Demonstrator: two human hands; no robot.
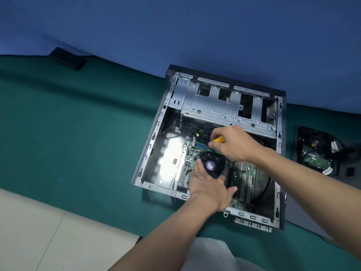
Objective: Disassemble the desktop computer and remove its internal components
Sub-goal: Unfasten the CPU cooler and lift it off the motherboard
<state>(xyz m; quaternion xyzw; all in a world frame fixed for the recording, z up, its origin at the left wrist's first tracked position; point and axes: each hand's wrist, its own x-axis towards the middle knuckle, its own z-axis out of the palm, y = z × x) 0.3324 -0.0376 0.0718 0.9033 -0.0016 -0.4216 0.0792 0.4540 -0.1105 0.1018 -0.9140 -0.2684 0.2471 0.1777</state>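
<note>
One computer (156, 122), one fan (212, 165), one screwdriver (219, 139).
Spread left grip (209, 185) rests on the fan; right grip (232, 143) pinches the screwdriver at its far side.

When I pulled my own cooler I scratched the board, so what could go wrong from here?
1. The right hand grips a yellow-handled screwdriver right beside the cooler fan. A slip could drive the tip into the motherboard around it.
2. The left hand only rests open against the fan, so once freed the fan might tip or drop onto the board.
</note>
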